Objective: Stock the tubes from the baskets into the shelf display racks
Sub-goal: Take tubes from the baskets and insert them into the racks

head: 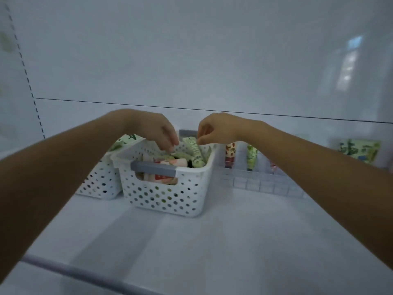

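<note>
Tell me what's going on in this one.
A person is stocking tubes at a white shelf. Both hands are over the white basket of tubes. The right hand pinches the top end of a green tube. The left hand reaches in among the others, and I can't tell whether it grips one. The clear rack to the right holds a few upright tubes. A second basket sits to the left.

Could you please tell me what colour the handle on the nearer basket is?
The handle is grey, on a white basket; head view.
</note>
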A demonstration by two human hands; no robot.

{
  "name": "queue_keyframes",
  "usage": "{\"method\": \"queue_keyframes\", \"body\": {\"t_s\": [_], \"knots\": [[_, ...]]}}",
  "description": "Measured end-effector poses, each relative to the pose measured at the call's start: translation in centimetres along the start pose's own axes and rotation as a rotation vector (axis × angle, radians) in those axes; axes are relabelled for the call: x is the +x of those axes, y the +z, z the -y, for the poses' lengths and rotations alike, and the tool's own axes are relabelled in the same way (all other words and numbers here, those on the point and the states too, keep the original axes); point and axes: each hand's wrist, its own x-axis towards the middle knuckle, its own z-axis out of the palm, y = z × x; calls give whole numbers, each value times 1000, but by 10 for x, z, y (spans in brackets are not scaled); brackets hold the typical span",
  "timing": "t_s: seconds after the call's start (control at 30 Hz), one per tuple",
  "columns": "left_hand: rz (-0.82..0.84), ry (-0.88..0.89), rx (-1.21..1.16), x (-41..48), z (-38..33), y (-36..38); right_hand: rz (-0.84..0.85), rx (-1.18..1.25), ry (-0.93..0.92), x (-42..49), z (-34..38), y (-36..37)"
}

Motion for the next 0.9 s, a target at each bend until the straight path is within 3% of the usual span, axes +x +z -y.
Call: {"method": "queue_keyframes", "body": {"t_s": [0.13,0.3,0.57,0.73,0.9], "knots": [[211,24,-14,3,10,-1,71,-86,106,26,5,13],[258,107,87,9,18,1,151,-42,239,63,3,33],[157,188,118,20,31,2,123,9,329,81,-7,54],[-58,241,-82,15,43,-6,80,73,328,82,-11,54],[-204,191,-438,7,49,-17,21,190,281,78,-8,50]]}}
